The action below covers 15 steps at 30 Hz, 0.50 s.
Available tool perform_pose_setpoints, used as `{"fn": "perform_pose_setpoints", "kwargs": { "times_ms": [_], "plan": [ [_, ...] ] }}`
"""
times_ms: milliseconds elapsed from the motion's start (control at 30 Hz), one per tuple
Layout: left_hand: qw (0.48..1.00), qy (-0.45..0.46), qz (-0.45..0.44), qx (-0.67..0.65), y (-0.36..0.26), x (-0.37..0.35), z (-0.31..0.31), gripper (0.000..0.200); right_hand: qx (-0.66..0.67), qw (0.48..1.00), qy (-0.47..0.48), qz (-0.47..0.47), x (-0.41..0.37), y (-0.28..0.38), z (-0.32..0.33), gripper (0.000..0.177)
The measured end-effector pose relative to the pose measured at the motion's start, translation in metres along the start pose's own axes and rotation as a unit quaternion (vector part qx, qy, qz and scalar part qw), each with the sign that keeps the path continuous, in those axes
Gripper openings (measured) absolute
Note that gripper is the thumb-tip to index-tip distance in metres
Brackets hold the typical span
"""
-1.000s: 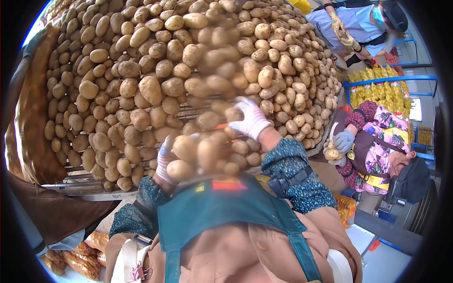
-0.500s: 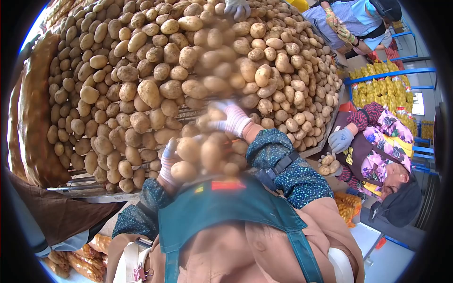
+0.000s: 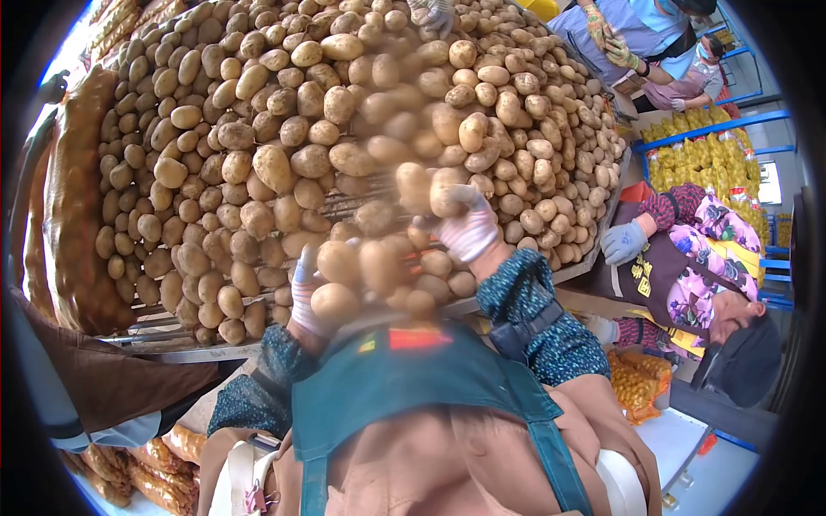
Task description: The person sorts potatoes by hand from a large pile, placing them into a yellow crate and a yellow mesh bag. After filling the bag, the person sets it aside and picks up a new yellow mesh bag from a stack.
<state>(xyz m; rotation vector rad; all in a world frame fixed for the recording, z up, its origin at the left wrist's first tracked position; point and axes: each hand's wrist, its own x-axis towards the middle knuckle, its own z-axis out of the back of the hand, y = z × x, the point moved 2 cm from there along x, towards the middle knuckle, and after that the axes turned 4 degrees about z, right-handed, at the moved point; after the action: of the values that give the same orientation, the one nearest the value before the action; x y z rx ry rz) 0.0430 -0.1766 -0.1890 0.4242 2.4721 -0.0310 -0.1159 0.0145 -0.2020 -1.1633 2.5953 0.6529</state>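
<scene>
Potatoes (image 3: 274, 169) cover a slatted rack (image 3: 163, 325) in front of me. My left hand (image 3: 306, 297), in a white glove with a striped cuff, cups several potatoes (image 3: 338, 263) close to the front edge, beside my green apron (image 3: 370, 387). My right hand (image 3: 469, 230), gloved alike, has its fingers curled round a potato (image 3: 446, 194). Another potato (image 3: 413, 187) shows right beside that one. Bare slats show between the hands. A blurred streak down the middle of the view smears the potatoes there.
A co-worker's gloved hand (image 3: 432, 15) reaches onto the heap at the far side. At the right stands a person in a flowered top (image 3: 714, 249), a blue glove (image 3: 624, 243) by the rack's edge. Yellow net sacks (image 3: 705, 168) stand behind; a long filled sack (image 3: 82, 206) flanks the left.
My right hand has moved right and slightly toward me, now with a potato in its fingers. My left hand stays about where it was. Potatoes the right-hand co-worker held no longer show.
</scene>
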Motion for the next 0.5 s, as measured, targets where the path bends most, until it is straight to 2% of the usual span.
{"fn": "perform_pose_setpoints", "kwargs": {
  "times_ms": [167,233,267,333,367,433,467,500],
  "plan": [
    [0.998,0.042,-0.001,0.039,0.015,0.012,-0.01,0.067,0.022,1.0,-0.006,0.015,-0.063,-0.013,0.003,0.058],
    [0.997,-0.005,-0.011,0.082,0.031,0.02,-0.019,0.065,-0.011,0.999,-0.005,0.053,-0.083,-0.018,0.012,0.06],
    [0.996,-0.016,-0.011,0.09,0.039,0.028,-0.018,0.064,0.028,0.998,-0.009,0.053,-0.097,-0.014,0.01,0.06],
    [0.995,-0.035,0.004,0.093,0.061,0.037,-0.024,0.06,-0.024,0.995,-0.012,0.099,-0.119,-0.009,0.03,0.057],
    [0.993,-0.022,0.017,0.112,0.074,0.042,-0.029,0.058,-0.045,0.99,-0.03,0.132,-0.135,-0.008,0.033,0.055],
    [0.985,-0.062,0.011,0.16,0.104,0.049,-0.036,0.058,-0.083,0.974,-0.074,0.198,-0.165,-0.009,0.044,0.052],
    [0.988,-0.054,0.036,0.142,0.114,0.058,-0.027,0.066,-0.064,0.972,-0.082,0.209,-0.179,-0.012,0.053,0.053],
    [0.982,0.022,0.074,0.174,0.134,0.061,-0.03,0.068,-0.046,0.971,-0.087,0.219,-0.193,-0.014,0.061,0.053]
  ]
}}
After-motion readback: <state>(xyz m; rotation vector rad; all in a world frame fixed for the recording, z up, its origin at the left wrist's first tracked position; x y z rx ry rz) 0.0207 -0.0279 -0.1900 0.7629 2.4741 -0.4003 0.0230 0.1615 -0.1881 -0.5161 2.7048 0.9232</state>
